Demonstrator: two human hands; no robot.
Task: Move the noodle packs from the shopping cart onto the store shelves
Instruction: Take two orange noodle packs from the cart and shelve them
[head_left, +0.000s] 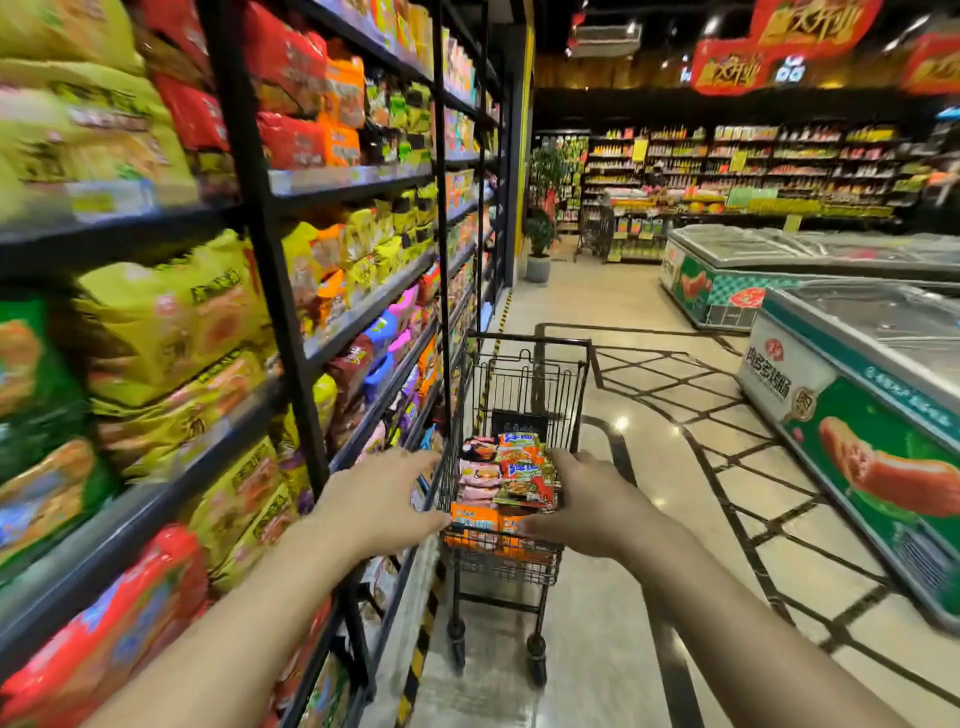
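Head view looks down a supermarket aisle at a small black wire shopping cart (519, 395) standing on the glossy tiled floor (649, 467), just beside the tall black metal store shelves (260, 171) that run along the left side. Colourful plastic noodle packs (511, 478) lie piled in the cart's basket: orange ones at the near end, pink ones on the left side, and green-and-red ones on top. The shelves themselves are crowded with yellow, red, orange and green bagged noodles, blurred nearest the camera.

Both bare arms reach forward toward the cart. The left hand (382, 499) is at the cart's left near corner with its fingers spread and relaxed, gripping nothing; the fingertips lie at the basket's rim, and whether they touch the wire I cannot tell. The right hand (592, 499) is at the right side of the basket, its fingers lying against the edge of the green-and-red packs and its thumb down by the orange packs; whether it actually clamps a pack I cannot tell. The two hands are apart, one on each side of the pile.

To the right stand white and green chest freezers (857, 395) with glass lids and a sausage picture on the side. Farther down the aisle are a potted plant (540, 234) and more stocked shelving under red hanging signs (779, 41).
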